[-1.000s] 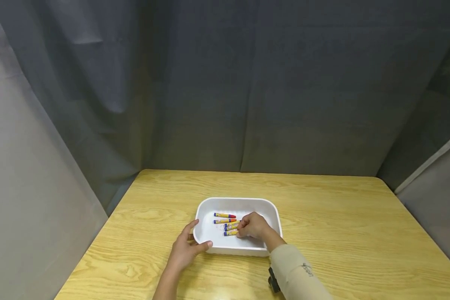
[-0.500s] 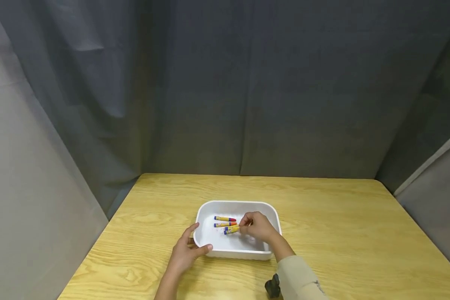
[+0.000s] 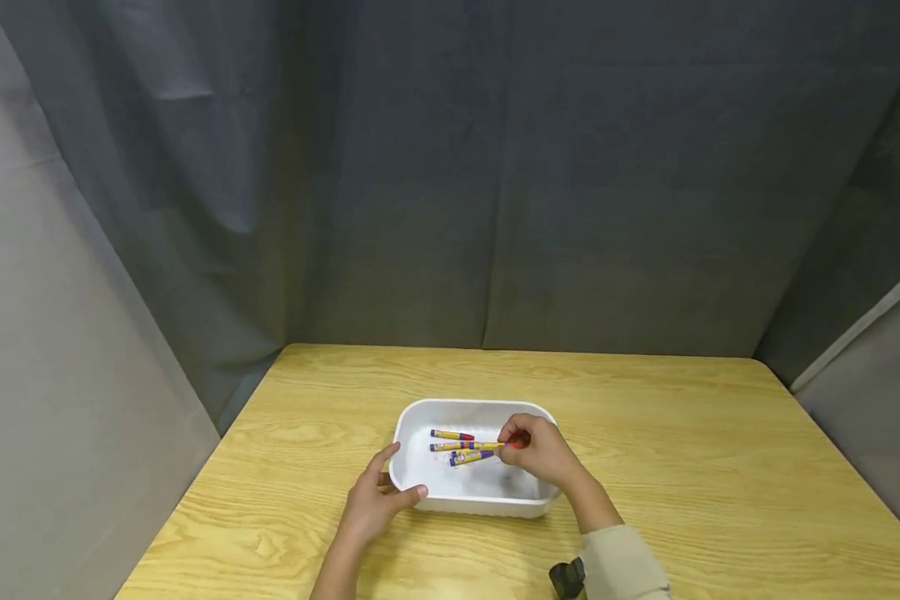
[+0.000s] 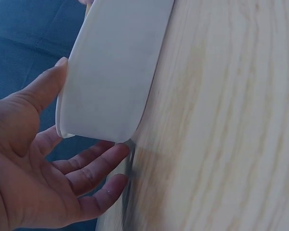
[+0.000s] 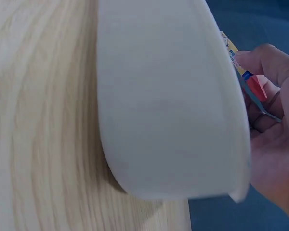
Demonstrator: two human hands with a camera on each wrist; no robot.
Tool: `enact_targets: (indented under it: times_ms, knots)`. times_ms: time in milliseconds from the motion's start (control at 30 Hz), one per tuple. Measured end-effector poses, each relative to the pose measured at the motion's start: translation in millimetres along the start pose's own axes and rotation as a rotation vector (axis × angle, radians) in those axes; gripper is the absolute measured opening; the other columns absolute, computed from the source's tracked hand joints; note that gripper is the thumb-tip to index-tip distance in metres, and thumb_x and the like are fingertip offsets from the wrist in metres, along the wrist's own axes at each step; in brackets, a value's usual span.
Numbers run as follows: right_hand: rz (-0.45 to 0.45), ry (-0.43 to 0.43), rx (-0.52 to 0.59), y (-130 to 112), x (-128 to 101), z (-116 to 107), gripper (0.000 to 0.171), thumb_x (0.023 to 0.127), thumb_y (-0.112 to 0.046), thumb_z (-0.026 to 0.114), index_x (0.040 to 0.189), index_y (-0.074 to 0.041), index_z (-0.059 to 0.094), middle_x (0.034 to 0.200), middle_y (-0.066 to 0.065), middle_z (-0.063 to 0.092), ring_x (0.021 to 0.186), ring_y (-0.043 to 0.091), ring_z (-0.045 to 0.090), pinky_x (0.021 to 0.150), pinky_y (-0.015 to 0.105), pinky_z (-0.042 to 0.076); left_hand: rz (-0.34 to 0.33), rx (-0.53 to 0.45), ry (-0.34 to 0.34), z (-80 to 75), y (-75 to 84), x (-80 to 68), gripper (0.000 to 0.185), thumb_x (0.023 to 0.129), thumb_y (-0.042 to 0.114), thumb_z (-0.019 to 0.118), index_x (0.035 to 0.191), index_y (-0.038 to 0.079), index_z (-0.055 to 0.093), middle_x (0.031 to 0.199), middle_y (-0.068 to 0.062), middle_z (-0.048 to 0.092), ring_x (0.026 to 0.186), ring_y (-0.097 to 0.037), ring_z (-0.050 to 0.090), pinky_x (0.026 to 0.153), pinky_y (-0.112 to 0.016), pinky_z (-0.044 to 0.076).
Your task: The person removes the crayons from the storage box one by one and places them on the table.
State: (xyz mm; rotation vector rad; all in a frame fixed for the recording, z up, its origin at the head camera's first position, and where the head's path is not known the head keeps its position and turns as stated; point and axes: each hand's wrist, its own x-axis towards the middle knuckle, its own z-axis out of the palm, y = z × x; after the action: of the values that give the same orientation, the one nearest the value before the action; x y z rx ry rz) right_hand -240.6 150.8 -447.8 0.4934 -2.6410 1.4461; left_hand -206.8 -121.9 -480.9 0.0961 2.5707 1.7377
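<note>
One yellow crayon (image 3: 487, 446) with a red tip we pinch in our right hand (image 3: 543, 454), inside the white tray (image 3: 420, 483); three more crayons (image 3: 453, 446) lie in the tray. Our left hand (image 3: 371, 500) rests open-fingered against the tray's near-left corner, on the bench (image 3: 720, 467).

Soft, even light falls from overhead; the wooden table (image 3: 645, 433) is bright, the grey curtain (image 3: 495, 167) behind dim and bowed at the frame's edges. Shadows stay faint under the white tray (image 3: 471, 502). Both wrist views are washed-out, blurry close up, with pale glare on the wood.
</note>
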Motion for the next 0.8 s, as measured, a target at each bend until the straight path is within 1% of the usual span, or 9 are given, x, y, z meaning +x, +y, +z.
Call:
enact_targets:
  times_ms: [167,233,300,400,500,533,700,800]
  knots:
    - [0.044,0.030,0.029,5,-7,-15,0.016,0.073,-0.002,0.074,0.080,-0.006,0.060,0.073,0.001,0.055,0.067,0.015,0.050,0.058,0.025,0.044,-0.009,0.012,-0.003,-0.2,2.1,-1.5,0.088,0.068,0.030,0.083,0.141,0.011,0.038,0.103,-0.022,0.058,0.089,-0.029,0.060,0.068,-0.037,0.051]
    - [0.069,0.037,0.054,-4,-13,-23,0.015,0.075,0.000,0.073,0.082,-0.003,0.061,0.075,0.003,0.056,0.069,0.018,0.050,0.059,0.026,0.044,-0.009,0.008,-0.005,0.4,2.2,-2.5,0.088,0.069,0.030,0.083,0.141,0.011,0.038,0.103,-0.022,0.058,0.090,-0.029,0.060,0.069,-0.037,0.051]
    - [0.083,0.041,0.103,-10,-18,-31,0.014,0.076,0.001,0.071,0.084,0.001,0.060,0.078,0.005,0.057,0.070,0.019,0.051,0.059,0.026,0.045,-0.010,0.002,-0.006,0.8,2.1,-3.2,0.088,0.069,0.030,0.083,0.142,0.011,0.037,0.104,-0.023,0.057,0.090,-0.030,0.060,0.069,-0.037,0.052]
    - [0.111,0.054,0.172,-8,-22,-44,0.013,0.078,0.002,0.069,0.088,0.004,0.060,0.082,0.008,0.058,0.072,0.021,0.052,0.060,0.026,0.047,-0.007,-0.007,-0.003,1.4,2.0,-2.5,0.088,0.068,0.031,0.083,0.142,0.012,0.037,0.104,-0.023,0.057,0.091,-0.031,0.060,0.070,-0.038,0.052]
    - [0.131,0.086,0.214,13,-22,-53,0.014,0.079,0.000,0.070,0.090,0.002,0.060,0.084,0.010,0.058,0.072,0.020,0.052,0.060,0.026,0.048,0.000,-0.011,0.000,1.5,2.6,-1.3,0.089,0.068,0.031,0.083,0.142,0.012,0.037,0.104,-0.023,0.057,0.090,-0.030,0.061,0.071,-0.038,0.052]
    - [0.136,0.096,0.213,18,-23,-56,0.015,0.080,-0.001,0.070,0.090,0.002,0.060,0.084,0.011,0.057,0.072,0.020,0.052,0.060,0.025,0.048,0.003,-0.012,0.000,1.6,2.7,-0.9,0.089,0.068,0.030,0.083,0.142,0.012,0.037,0.103,-0.023,0.057,0.090,-0.029,0.061,0.071,-0.038,0.053]
    - [0.134,0.144,0.205,35,-31,-71,0.017,0.081,-0.003,0.070,0.092,0.005,0.059,0.084,0.013,0.057,0.070,0.018,0.051,0.058,0.025,0.046,-0.004,-0.020,-0.007,2.8,2.8,-1.7,0.089,0.068,0.030,0.083,0.142,0.011,0.037,0.103,-0.023,0.057,0.088,-0.028,0.061,0.070,-0.038,0.053]
    - [0.138,0.169,0.198,45,-38,-81,0.019,0.083,-0.006,0.070,0.093,0.006,0.059,0.085,0.013,0.058,0.072,0.016,0.053,0.060,0.027,0.047,-0.010,-0.028,-0.014,3.7,3.1,-2.6,0.090,0.068,0.030,0.083,0.142,0.011,0.037,0.103,-0.024,0.056,0.087,-0.028,0.061,0.071,-0.038,0.053]
